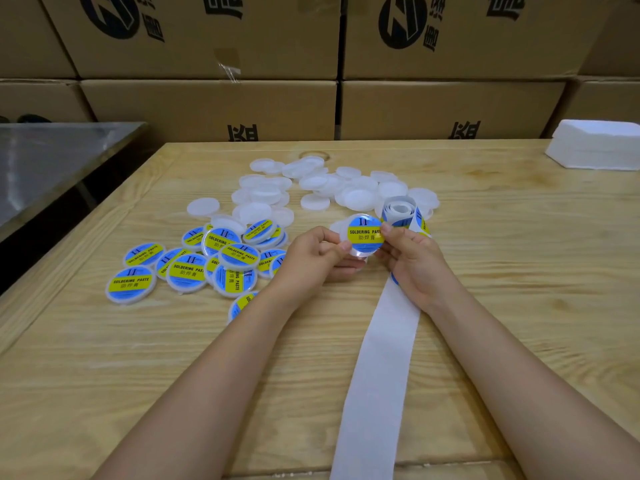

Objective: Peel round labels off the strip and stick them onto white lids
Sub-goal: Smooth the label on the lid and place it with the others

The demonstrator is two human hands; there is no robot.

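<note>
While working above the pale wooden table [502, 289], beside the long white backing strip [377, 358] and the heap of bare white round plastic lids [325, 188], judged mid-sticking: gripping one white lid [356, 253] by its rim in the curled left hand [311, 256], pinching the round blue-and-yellow label [363, 232] onto it with the right hand [412, 258]. Looks flat, level, nearly centred. Next, likely: rub the right edge down, then drop among the labelled lids [194, 268].
</note>
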